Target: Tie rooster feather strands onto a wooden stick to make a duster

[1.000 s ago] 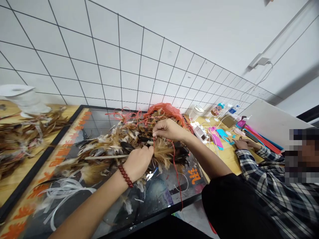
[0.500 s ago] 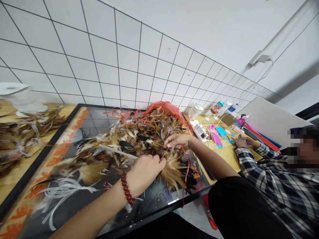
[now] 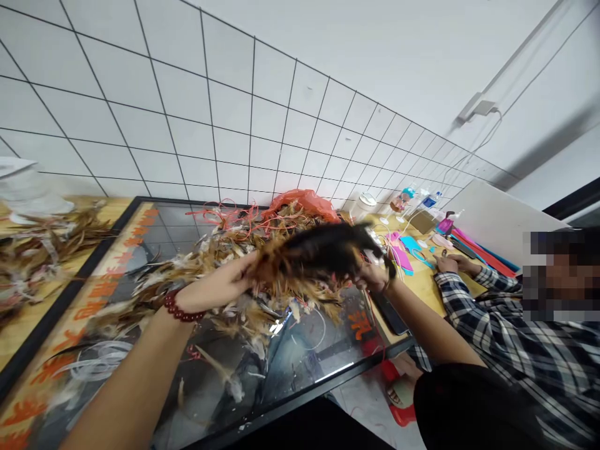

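A bundle of black and brown feathers (image 3: 314,250), smeared by motion, is stretched between my two hands above the table. My left hand (image 3: 237,276), with a dark red bead bracelet at the wrist, closes on its brown end; the fingertips are partly hidden by the feathers. At the black end, my right hand (image 3: 372,275) grips with curled fingers. Below lies a loose pile of brown and white feathers (image 3: 187,275) on the glass tabletop (image 3: 300,369). White plastic strips (image 3: 100,359) rest at the left.
Behind the pile are a red plastic bag (image 3: 304,203) and red string (image 3: 225,215). More feathers (image 3: 51,250) and a white spool (image 3: 30,194) stand left. A phone (image 3: 390,312) lies right. A co-worker in a plaid shirt (image 3: 506,337) sits further right. A grid panel (image 3: 225,125) backs the table.
My hands have moved apart from the brown feather tuft and red string they were working on. Between them now is the black and brown feather bundle. The view has shifted slightly.
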